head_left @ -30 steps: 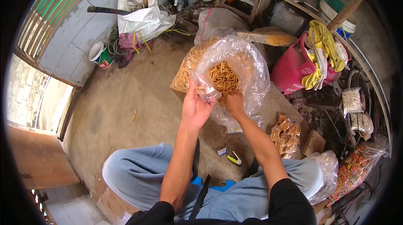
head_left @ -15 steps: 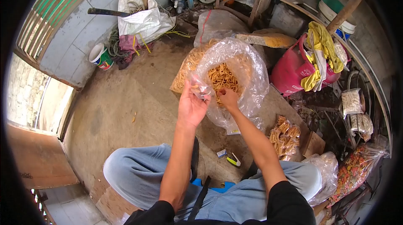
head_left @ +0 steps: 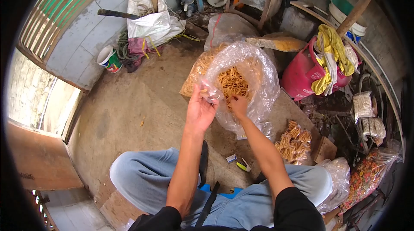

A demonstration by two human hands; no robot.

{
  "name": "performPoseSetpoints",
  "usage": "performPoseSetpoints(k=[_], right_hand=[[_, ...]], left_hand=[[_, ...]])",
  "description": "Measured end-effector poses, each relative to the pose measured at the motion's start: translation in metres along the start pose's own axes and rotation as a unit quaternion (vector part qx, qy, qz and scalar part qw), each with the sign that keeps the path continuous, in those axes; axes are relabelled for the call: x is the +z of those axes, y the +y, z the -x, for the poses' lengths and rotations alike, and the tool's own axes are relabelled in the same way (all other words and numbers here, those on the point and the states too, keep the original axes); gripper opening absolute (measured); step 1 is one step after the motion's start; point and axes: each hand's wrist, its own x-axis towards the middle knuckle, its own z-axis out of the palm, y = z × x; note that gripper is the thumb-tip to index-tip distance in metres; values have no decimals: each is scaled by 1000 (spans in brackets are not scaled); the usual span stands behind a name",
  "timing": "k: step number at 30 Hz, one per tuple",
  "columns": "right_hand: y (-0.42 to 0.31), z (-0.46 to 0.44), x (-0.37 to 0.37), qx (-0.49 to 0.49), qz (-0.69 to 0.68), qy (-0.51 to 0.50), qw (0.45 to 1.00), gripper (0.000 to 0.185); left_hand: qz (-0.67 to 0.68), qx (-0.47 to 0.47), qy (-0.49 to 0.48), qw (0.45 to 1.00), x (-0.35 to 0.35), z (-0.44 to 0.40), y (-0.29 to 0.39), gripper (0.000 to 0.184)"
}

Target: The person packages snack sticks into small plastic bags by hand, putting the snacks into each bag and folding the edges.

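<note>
My left hand [head_left: 201,111] pinches a small clear plastic bag [head_left: 210,91] with a few pieces visible inside it. A large clear plastic bag [head_left: 266,84] stands rolled open in front of me, full of thin golden-brown snack sticks [head_left: 233,80]. Inside its near rim, my right hand [head_left: 238,105] has its fingers curled closed at the sticks; the fingertips are partly hidden among them. Several small filled snack packs [head_left: 294,142] lie in a pile to the right. On the floor between my legs are a green-and-white stapler [head_left: 243,164] and a small box [head_left: 231,158].
Behind the large bag lie another plastic sack [head_left: 230,28] and a plank [head_left: 276,43]. A red tub [head_left: 299,73] draped with yellow cloth [head_left: 330,54] stands at right. White sack [head_left: 155,22] and paint bucket [head_left: 110,60] are at back left; a bag of colourful packets [head_left: 366,175] leans at lower right.
The view has shifted slightly, so the scene sits a little lower and further right. My right hand stays at the sticks, its fingers slightly repositioned. My left hand keeps hold of the small bag.
</note>
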Motion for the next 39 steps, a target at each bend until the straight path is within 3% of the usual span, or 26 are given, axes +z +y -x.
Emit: performPoseSetpoints(k=[4, 6, 13, 15, 19, 21, 25, 33, 39], right_hand=[[22, -10, -16, 6, -21, 6, 1000, 28], [12, -8, -39, 134, -177, -59, 973, 27], [-40, 7, -100, 144, -242, -51, 958, 27], [-77, 17, -125, 109, -314, -54, 942, 23], [-166, 55, -193, 12, -304, -68, 950, 22], [-196, 75, -220, -81, -278, -87, 953, 21], [-236, 108, -256, -88, -183, -136, 970, 19], [-248, 131, -243, -116, -126, -61, 983, 17], [-253, 134, -229, -270, -38, 37, 961, 16]], left_hand=[[-19, -2, 1, 1000, -5, -2, -4, 27], [-27, -3, -6, 1000, -2, 1, -6, 26], [-53, 9, 9, 999, 18, 22, -18, 23], [-61, 12, -2, 998, 23, 27, -19, 25], [-55, 18, -14, 998, 26, 30, -20, 24], [-55, 10, -40, 998, 26, 29, -20, 21], [-58, 11, -23, 998, 37, 36, -26, 20], [-86, -9, -51, 995, 44, 48, -36, 21], [-99, -4, -78, 992, 46, 51, -38, 21]])
